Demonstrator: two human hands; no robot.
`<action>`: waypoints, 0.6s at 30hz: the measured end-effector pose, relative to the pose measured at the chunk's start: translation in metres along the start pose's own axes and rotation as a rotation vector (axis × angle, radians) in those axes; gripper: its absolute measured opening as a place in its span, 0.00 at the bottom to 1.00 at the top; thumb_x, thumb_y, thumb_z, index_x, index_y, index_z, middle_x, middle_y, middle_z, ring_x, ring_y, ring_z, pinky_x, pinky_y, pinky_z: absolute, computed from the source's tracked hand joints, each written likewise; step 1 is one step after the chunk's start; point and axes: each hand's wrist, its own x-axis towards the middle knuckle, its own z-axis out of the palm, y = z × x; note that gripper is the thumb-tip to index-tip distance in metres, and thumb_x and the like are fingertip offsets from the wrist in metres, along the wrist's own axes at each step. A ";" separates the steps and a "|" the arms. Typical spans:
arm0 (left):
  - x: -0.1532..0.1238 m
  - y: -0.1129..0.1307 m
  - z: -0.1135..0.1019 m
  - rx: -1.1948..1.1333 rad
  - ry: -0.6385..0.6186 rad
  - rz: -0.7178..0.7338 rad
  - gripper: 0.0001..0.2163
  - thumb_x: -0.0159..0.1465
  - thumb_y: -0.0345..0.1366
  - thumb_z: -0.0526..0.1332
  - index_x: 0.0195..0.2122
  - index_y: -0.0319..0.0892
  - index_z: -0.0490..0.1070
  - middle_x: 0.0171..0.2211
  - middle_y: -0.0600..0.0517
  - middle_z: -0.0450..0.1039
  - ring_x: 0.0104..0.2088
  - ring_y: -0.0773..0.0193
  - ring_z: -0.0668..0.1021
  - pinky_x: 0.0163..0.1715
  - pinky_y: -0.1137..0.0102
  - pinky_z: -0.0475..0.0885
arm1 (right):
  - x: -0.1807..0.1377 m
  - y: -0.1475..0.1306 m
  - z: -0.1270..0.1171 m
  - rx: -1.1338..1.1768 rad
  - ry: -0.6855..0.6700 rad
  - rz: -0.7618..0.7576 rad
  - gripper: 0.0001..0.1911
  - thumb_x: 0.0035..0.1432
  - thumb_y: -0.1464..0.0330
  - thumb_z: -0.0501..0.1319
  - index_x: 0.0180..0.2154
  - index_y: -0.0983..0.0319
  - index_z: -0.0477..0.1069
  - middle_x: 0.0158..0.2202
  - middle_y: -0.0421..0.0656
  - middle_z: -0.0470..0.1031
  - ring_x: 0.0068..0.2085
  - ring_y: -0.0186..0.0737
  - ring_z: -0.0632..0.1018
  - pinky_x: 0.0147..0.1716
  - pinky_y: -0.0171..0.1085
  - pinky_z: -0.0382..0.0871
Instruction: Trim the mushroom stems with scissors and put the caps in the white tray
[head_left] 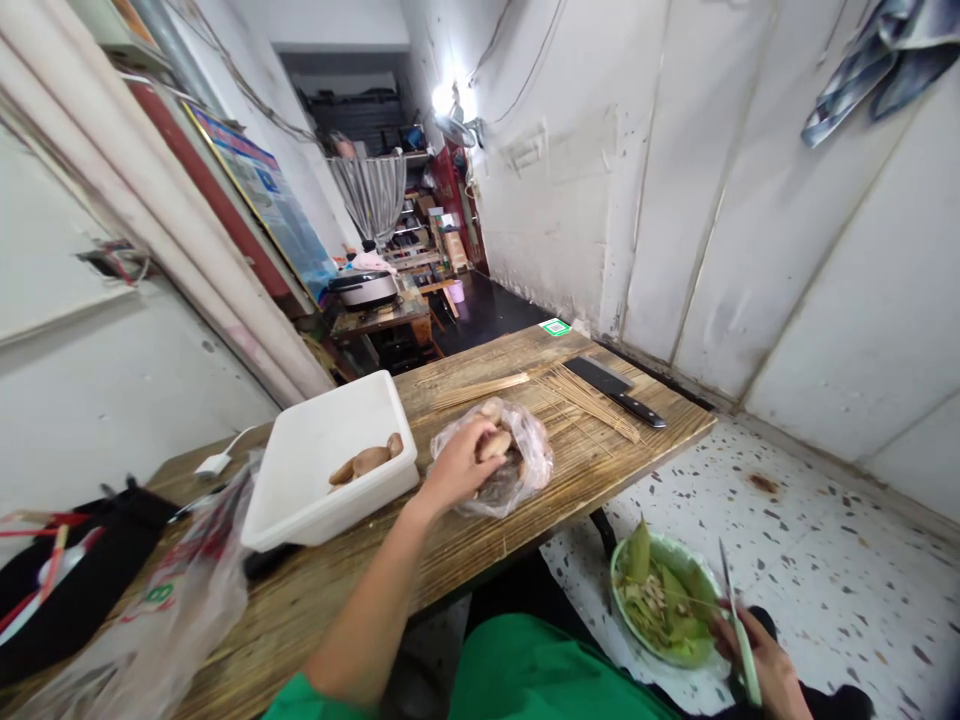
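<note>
Your left hand (456, 466) is in the bag (525, 478), closed on a brown piece (496, 445). Your right hand (766, 668) holds a knife (738, 618) by the bowl (617, 580).

- Left hand (457, 465): fingertips hidden inside clear bag (529, 475); grip cannot be told.
- Knife (739, 630): handle covered by right hand (765, 670), which is cut by the bottom edge.
- Printed bag (150, 620): blurred, cropped at lower left.
- Cloth (877, 60): cropped at the top edge.
</note>
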 end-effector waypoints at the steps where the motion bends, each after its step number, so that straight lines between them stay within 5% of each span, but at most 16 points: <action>1: -0.003 0.008 0.004 -0.159 0.076 -0.024 0.18 0.57 0.43 0.62 0.47 0.43 0.67 0.45 0.47 0.72 0.43 0.55 0.74 0.44 0.60 0.69 | 0.004 -0.020 -0.003 0.042 0.011 0.058 0.23 0.60 0.52 0.53 0.47 0.59 0.74 0.32 0.58 0.78 0.34 0.55 0.82 0.31 0.44 0.74; 4: -0.013 0.040 0.028 -0.681 0.039 -0.142 0.20 0.58 0.47 0.62 0.47 0.41 0.68 0.42 0.47 0.72 0.40 0.57 0.75 0.38 0.63 0.72 | 0.017 -0.091 -0.022 0.014 -0.105 -0.172 0.22 0.58 0.55 0.59 0.51 0.58 0.71 0.43 0.54 0.78 0.39 0.52 0.81 0.33 0.42 0.76; 9: -0.029 0.086 0.085 -1.131 -0.160 -0.260 0.19 0.58 0.43 0.65 0.48 0.40 0.69 0.36 0.50 0.72 0.30 0.69 0.72 0.30 0.73 0.67 | 0.030 -0.183 -0.059 -0.354 -0.070 -0.600 0.22 0.63 0.64 0.55 0.58 0.63 0.64 0.36 0.48 0.76 0.30 0.39 0.77 0.28 0.36 0.72; 14: -0.036 0.098 0.120 -1.284 -0.214 -0.320 0.21 0.60 0.48 0.62 0.49 0.40 0.69 0.38 0.47 0.72 0.28 0.68 0.71 0.24 0.74 0.62 | 0.031 -0.192 -0.081 -0.722 -0.051 -0.745 0.21 0.61 0.70 0.53 0.55 0.67 0.67 0.31 0.46 0.72 0.28 0.40 0.72 0.26 0.37 0.66; 18: -0.036 0.096 0.134 -1.191 -0.236 -0.281 0.23 0.63 0.51 0.57 0.54 0.42 0.66 0.45 0.44 0.73 0.34 0.64 0.74 0.25 0.73 0.64 | 0.033 -0.185 -0.089 -0.831 -0.069 -0.781 0.21 0.57 0.73 0.54 0.53 0.68 0.67 0.30 0.45 0.71 0.29 0.40 0.71 0.27 0.37 0.63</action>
